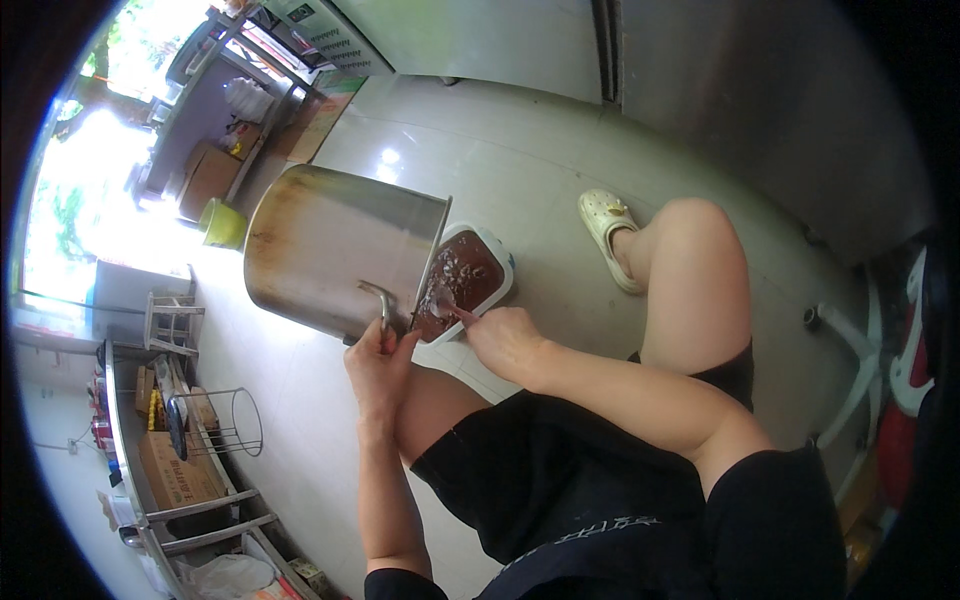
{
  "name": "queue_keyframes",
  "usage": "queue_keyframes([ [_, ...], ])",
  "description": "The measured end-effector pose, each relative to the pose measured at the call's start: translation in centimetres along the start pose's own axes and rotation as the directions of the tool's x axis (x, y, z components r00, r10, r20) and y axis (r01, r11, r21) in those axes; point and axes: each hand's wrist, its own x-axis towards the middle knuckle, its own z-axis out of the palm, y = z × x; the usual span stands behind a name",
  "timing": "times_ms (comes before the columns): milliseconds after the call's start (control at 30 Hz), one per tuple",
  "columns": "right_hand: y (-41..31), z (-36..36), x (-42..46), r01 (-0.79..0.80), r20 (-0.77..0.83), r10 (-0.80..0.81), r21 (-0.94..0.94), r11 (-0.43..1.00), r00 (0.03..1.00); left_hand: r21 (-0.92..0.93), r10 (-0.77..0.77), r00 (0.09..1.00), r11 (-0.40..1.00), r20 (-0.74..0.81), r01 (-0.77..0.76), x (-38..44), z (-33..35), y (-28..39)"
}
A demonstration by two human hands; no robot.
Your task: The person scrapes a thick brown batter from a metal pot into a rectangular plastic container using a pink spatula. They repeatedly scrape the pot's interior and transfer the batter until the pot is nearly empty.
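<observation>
A large metal stockpot [337,240] with brown stains near its base is tipped sideways, its mouth over a white plastic tub [504,251]. Reddish-brown food [480,262] with pale bits fills much of the tub; the pot's rim hides part of it. My left hand [381,367] holds the pot's side handle [379,296] near the rim. In my right hand [510,341] is a utensil [442,304] with a reddish handle and a pale, translucent-looking head, which is over the food by the rim. Its exact kind is unclear.
A yellow-green bucket [223,223] stands beyond the pot. At left are a wooden stool [174,322], a round wire-frame stand [225,424] and a metal table [124,450] with boxes beneath. Steel cabinets [487,37] line the far side; a wheeled chair base [859,360] is at right.
</observation>
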Motion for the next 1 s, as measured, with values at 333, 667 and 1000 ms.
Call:
queue_keyframes([
  [333, -2.0, 3.3, 9.3, 0.11, -0.04, -0.111, -0.018, 0.994, 0.993, 0.097, 0.001, 1.0, 0.995, 0.025, -0.003, 0.0, -0.8, 1.5],
  [667, -0.2, 2.7, 8.2, 0.031, 0.09, -0.023, -0.087, 0.996, 0.996, 0.095, 0.044, 0.999, 0.994, 0.027, -0.046, 0.1, -1.0, 1.5],
  [1000, 2.9, 3.9, -0.4, -0.095, -0.05, 0.094, -0.034, 0.995, 0.994, 0.034, 0.0, 0.998, 0.999, -0.058, 0.002, -0.4, 0.3, 1.0],
])
